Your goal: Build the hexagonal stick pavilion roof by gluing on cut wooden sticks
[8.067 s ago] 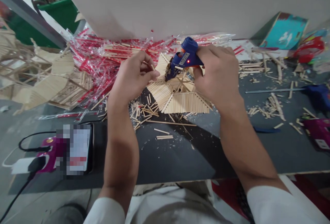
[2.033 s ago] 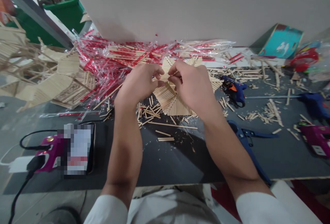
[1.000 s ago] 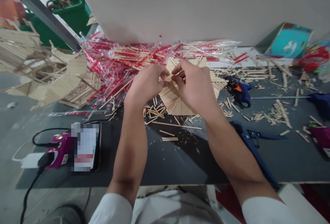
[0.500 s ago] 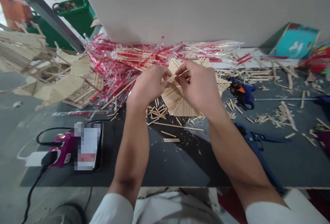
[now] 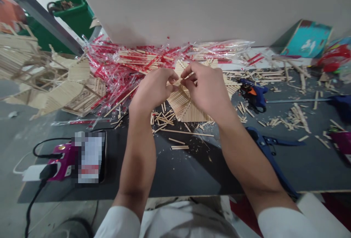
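My left hand (image 5: 153, 88) and my right hand (image 5: 207, 88) meet fingertip to fingertip over a flat panel of glued wooden sticks (image 5: 189, 112) on the dark table (image 5: 186, 168). Both hands pinch a short wooden stick (image 5: 179, 81) between thumb and fingers, just above the panel's upper part. Most of the panel is hidden behind my hands. A blue glue gun (image 5: 253, 93) lies on the table to the right of my right hand.
Red and clear wrappers with sticks (image 5: 126, 66) pile up behind my hands. Stick-built pieces (image 5: 63, 88) stand at the left. Blue cutters (image 5: 271, 150) lie by my right forearm. A phone (image 5: 89, 157) and charger (image 5: 41, 170) sit front left. Loose stick offcuts (image 5: 287, 119) litter the right.
My right hand put down the glue gun, which now lies at the right, and joined my left hand on the stick. Over the last second only my view shifted slightly.
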The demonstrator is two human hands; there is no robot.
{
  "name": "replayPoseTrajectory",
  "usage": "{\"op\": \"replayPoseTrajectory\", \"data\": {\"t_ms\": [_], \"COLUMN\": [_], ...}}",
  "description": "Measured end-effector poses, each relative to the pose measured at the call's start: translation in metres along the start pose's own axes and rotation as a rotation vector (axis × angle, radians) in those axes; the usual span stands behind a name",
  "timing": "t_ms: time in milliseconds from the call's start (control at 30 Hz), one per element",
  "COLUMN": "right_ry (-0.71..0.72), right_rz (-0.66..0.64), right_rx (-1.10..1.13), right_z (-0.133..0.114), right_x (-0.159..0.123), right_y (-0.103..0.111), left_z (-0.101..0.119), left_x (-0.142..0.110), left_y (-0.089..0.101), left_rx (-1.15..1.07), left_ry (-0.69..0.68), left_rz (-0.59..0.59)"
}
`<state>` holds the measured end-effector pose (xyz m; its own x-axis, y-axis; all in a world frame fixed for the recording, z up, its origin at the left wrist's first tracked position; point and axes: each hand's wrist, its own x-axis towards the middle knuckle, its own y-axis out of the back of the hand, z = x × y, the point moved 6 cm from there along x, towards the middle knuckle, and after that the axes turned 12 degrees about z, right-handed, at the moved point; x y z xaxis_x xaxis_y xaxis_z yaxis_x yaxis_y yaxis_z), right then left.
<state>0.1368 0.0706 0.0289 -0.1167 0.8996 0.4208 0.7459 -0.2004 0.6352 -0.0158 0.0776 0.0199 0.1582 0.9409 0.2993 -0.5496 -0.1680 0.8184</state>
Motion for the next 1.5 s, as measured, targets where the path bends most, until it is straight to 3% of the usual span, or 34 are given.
{"op": "replayPoseTrajectory", "data": {"t_ms": [567,967,1300,1500], "right_ry": [0.040,0.074,0.074,0.008], "right_rz": [0.009,-0.053,-0.022,0.052], "right_rx": [0.011,-0.007,-0.009,0.009], "right_z": [-0.004,-0.003,-0.002,0.003], "right_x": [0.001,0.001,0.001,0.004], "right_y": [0.009,0.008,0.008,0.025], "left_z": [0.004,0.000,0.003,0.001], "left_x": [-0.001,0.000,-0.001,0.000], "left_y": [0.003,-0.001,0.001,0.002], "left_rx": [-0.016,-0.040,-0.019,-0.017], "left_ry": [0.037,0.015,0.011,-0.008], "left_rz": [-0.008,-0.013,-0.015,-0.022]}}
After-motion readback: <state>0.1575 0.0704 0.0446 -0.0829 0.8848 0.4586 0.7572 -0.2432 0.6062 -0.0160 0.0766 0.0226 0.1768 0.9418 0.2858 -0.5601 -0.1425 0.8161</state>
